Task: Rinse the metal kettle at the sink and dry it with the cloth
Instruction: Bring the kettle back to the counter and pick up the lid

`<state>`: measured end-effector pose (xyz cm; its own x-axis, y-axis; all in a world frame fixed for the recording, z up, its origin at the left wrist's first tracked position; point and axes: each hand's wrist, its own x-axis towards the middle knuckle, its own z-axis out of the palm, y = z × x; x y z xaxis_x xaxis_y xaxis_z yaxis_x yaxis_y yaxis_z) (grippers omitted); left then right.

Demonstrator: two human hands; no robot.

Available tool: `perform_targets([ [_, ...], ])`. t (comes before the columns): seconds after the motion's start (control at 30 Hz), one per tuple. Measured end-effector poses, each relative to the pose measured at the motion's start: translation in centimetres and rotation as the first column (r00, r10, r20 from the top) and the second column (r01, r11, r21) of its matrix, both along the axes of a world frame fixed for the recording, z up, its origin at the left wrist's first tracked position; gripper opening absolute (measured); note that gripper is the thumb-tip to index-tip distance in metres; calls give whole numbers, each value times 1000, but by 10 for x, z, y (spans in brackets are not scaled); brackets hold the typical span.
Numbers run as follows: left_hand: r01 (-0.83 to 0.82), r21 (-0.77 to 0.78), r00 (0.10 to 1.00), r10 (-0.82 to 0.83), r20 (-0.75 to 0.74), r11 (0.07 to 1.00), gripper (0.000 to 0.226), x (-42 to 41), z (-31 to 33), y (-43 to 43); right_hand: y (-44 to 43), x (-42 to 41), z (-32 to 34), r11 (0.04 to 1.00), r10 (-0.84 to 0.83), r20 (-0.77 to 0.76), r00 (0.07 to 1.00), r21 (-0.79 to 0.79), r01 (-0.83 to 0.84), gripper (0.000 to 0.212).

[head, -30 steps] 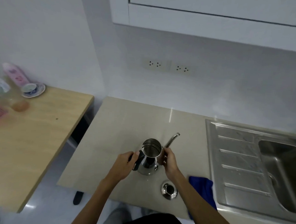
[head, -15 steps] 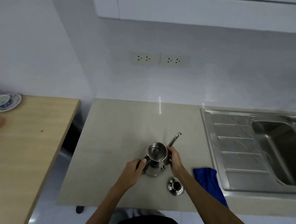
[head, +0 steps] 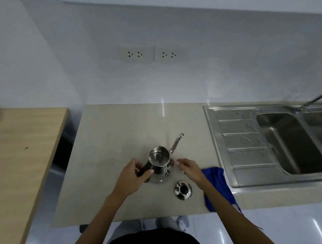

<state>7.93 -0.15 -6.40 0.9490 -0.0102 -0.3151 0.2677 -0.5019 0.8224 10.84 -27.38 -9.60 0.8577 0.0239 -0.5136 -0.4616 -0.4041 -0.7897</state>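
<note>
The left hand [head: 134, 173] is closing around the dark handle [head: 145, 169] of the kettle [head: 159, 165], which is standing upright and lidless on the counter [head: 119, 138], spout [head: 176, 143] pointing away; that hold looks ready for carrying it to the sink [head: 287, 142] on the right. The right hand [head: 188, 166] is hovering just beside the body, fingers loose and gripping nothing. The lid [head: 183, 190] is lying near the front, likely set aside so water can enter. The cloth [head: 216, 186] is waiting by the sink, partly hidden under the right forearm; the tap [head: 316, 99] is cut off at the edge
</note>
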Motion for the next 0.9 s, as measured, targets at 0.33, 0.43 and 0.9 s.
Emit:
perform_targets([
  [0.33,133,11,977,-133,168,991,109,11,-4,-26,-43,-64,-2,831,497,47,867,-316,-459,51],
  [0.43,111,3,980,-110,165,994,107,9,-6,-31,-37,-69,-13,845,465,117,878,-355,-400,45],
  [0.9,41,-45,984,-32,176,998,95,6,-7,-36,-21,-25,78,951,305,504,808,-212,-227,32],
])
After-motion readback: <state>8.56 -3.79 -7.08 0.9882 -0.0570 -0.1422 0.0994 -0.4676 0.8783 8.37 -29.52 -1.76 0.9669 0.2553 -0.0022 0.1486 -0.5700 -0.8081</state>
